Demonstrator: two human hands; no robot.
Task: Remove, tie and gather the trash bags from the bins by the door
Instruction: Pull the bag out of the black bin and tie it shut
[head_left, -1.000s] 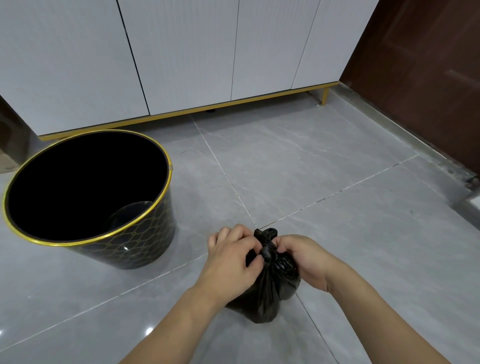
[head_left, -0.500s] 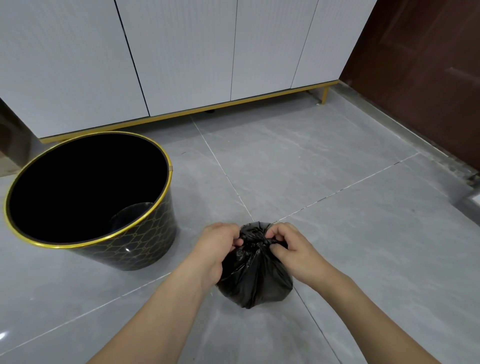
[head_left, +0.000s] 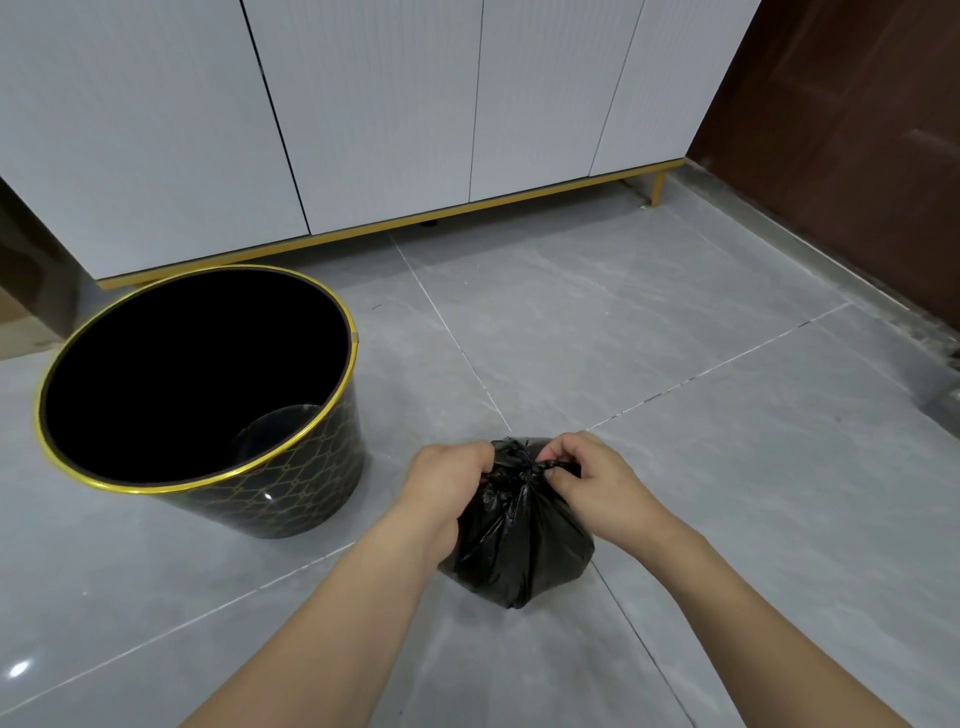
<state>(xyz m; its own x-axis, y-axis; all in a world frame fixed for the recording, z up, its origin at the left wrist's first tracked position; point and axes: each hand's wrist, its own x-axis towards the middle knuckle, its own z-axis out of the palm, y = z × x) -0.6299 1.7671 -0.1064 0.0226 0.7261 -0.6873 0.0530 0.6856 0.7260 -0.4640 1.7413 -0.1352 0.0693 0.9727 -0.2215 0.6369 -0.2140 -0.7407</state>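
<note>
The black trash bag (head_left: 519, 540) sits on the grey tile floor (head_left: 727, 467), just right of its emptied gold-rimmed bin (head_left: 208, 395); left hand (head_left: 447, 483) and right hand (head_left: 592, 483) each pinch a twisted end, probably pulling outward to cinch the knot

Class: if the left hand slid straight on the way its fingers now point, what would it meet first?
Probably the right hand: the left hand points across the black bag's knotted neck toward it.
</note>
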